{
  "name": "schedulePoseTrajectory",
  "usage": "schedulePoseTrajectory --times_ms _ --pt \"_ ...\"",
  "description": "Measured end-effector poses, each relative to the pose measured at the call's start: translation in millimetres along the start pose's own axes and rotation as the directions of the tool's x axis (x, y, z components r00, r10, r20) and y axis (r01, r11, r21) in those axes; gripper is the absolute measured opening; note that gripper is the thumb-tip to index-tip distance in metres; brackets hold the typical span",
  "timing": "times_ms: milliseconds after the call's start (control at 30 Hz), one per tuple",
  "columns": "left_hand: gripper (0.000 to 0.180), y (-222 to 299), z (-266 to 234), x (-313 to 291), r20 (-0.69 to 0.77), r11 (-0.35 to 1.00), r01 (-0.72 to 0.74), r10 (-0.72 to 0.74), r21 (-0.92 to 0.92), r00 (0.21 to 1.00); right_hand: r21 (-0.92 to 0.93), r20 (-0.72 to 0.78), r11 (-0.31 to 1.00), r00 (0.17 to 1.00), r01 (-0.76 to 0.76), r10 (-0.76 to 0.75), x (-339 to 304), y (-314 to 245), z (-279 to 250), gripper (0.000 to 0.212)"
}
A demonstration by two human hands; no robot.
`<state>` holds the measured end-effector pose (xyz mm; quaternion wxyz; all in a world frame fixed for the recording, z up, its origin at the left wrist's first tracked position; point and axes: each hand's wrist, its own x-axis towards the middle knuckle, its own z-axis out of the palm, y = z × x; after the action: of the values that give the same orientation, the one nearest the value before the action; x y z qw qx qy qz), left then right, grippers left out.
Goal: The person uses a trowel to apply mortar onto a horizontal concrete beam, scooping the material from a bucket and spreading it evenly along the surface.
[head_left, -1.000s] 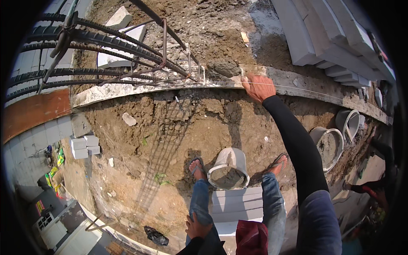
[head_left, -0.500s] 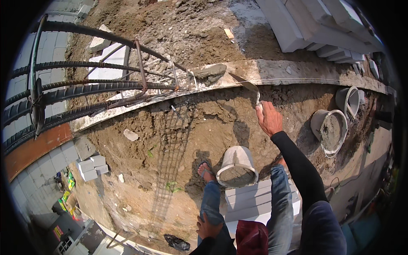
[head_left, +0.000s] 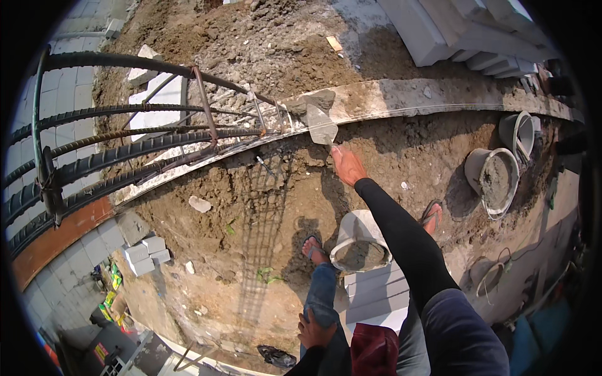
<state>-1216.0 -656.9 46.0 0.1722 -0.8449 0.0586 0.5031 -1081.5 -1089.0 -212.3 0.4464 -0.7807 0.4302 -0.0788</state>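
Note:
My right hand [head_left: 348, 167] is closed round the handle of a trowel [head_left: 322, 128]. The trowel's flat blade lies over the concrete beam [head_left: 371, 103], touching or just beside a lump of wet grey mortar [head_left: 322, 98] on it. A thin string runs along the beam near the blade. On my left knee rests my left hand [head_left: 315, 331], fingers spread and holding nothing. Between my legs a bucket [head_left: 362, 224] with grey mortar in it leans beside a stack of light grey blocks [head_left: 378, 292].
A rebar cage [head_left: 157, 128] juts in from the left, ending by the mortar. More blocks are piled far right [head_left: 433, 37] and near left [head_left: 143, 255]. To the right stand a bucket of mortar [head_left: 495, 178] and another bucket [head_left: 519, 135]. Uneven soil [head_left: 207, 250] lies underfoot.
My right hand has swung left with the trowel, and its blade has turned to show its broad face by the mortar. My right foot has come into view. The left hand stays on my knee.

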Motion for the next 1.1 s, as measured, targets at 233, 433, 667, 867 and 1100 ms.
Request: schedulePoseTrajectory --times_ms 233,433,667,867,1100 --pt "0.111 -20.8 0.8 -1.1 -0.043 1.0 0.014 -0.013 0.022 0.999 0.097 -0.054 0.971 0.973 -0.218 0.223 -12.5 -81.0 9.7 0.041" --pt "0.111 -17.1 -4.1 1.4 -0.037 1.0 0.014 -0.013 0.024 0.999 -0.113 0.046 0.979 0.983 -0.172 0.178 -0.7 -109.5 21.3 0.041" --pt "0.111 -20.5 -2.0 2.8 -0.049 0.999 0.003 -0.001 0.043 0.999 -0.117 -0.052 0.973 0.98 -0.197 0.192 8.0 -46.4 -26.1 0.042" --pt "0.109 -12.2 -7.0 -0.5 -0.06 0.999 -0.001 0.004 0.048 0.998 -0.105 -0.036 0.963 0.968 -0.25 0.248 -28.2 -8.2 -28.5 0.042" --pt "0.109 -13.2 1.0 -5.6 -0.055 0.998 -0.01 0.014 0.061 0.998 -0.341 0.069 0.94 0.998 0.024 0.0 -24.6 42.4 -78.3 0.041"
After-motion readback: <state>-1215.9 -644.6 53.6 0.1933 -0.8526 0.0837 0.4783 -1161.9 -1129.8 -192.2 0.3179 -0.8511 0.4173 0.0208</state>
